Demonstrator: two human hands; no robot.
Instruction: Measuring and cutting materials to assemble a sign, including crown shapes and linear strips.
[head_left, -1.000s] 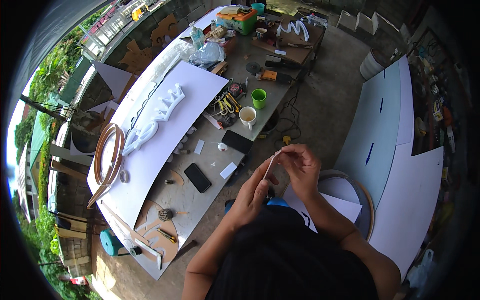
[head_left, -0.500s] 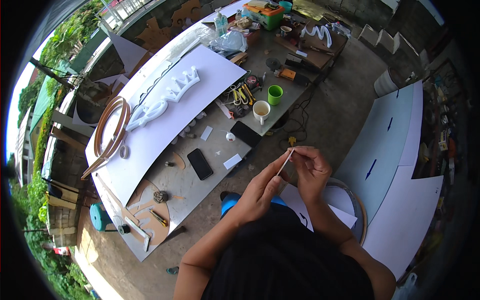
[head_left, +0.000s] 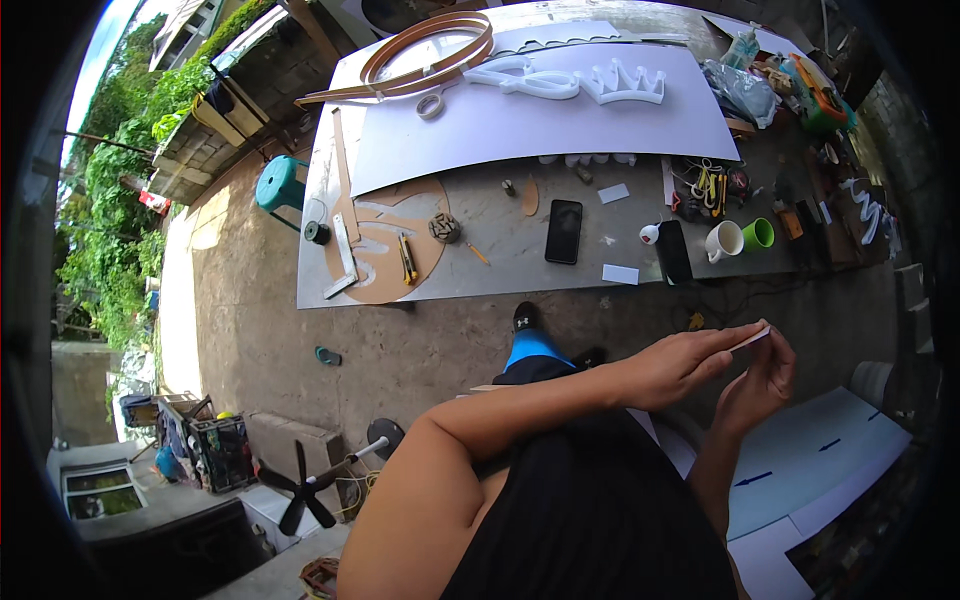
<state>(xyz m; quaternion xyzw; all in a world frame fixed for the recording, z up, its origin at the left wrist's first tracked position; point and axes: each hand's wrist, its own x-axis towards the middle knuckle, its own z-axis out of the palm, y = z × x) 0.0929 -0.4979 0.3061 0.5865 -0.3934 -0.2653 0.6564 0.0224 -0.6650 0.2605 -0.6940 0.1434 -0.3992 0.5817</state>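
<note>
A thin, pale flat strip (head_left: 750,339), seen almost edge-on, is held out to the right of my body between both hands. My left hand (head_left: 688,362) has its fingers stretched along the strip, pressing on it near its lower end. With bent fingers, my right hand (head_left: 762,382) pinches the strip's far tip from the other side. The palm sides of both hands are mostly hidden. The table edge lies beyond my hands, and they touch nothing on it.
The table (head_left: 480,285) carries a large white sheet (head_left: 560,120), white crown-shaped cutout (head_left: 625,85), coiled brown strip (head_left: 375,75), black phone (head_left: 564,232), cutter (head_left: 407,258), white mug (head_left: 724,241) and green cup (head_left: 758,234). Sheets (head_left: 820,450) lie lower right; a fan (head_left: 302,487) stands lower left.
My view has swung left, so the table now runs across the top and the fan shows. Both hands, still gripping the strip, appear further right in the picture.
</note>
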